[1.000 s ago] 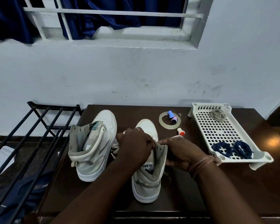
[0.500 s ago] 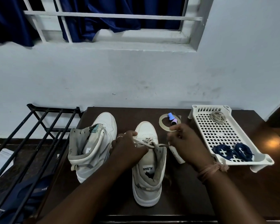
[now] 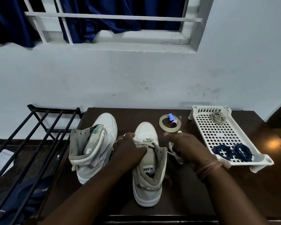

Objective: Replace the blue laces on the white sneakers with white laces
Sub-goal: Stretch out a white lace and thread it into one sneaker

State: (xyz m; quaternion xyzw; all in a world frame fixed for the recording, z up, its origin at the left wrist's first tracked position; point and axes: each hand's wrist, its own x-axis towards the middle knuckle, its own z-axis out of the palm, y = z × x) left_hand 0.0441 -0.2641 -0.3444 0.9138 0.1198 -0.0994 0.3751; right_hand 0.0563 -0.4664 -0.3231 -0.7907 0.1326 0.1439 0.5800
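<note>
left hand (image 3: 128, 150): lower centre of frame, fingers curled on the white lace (image 3: 146, 143) over the right-hand sneaker (image 3: 148, 161).
right hand (image 3: 185, 146): just right of that shoe, pinching the lace's free end.
risk: uneven pull could leave one end short; slack end may slip from an eyelet.
left-hand sneaker (image 3: 94, 143): unlaced, on the desk (image 3: 177, 197).
blue laces (image 3: 232, 152): coiled in the white tray (image 3: 264, 161), right.

Beyond my right hand lies a tape ring (image 3: 170, 123) holding a small spool (image 3: 171, 117); left of my left hand stands a black rack (image 3: 39, 127).
</note>
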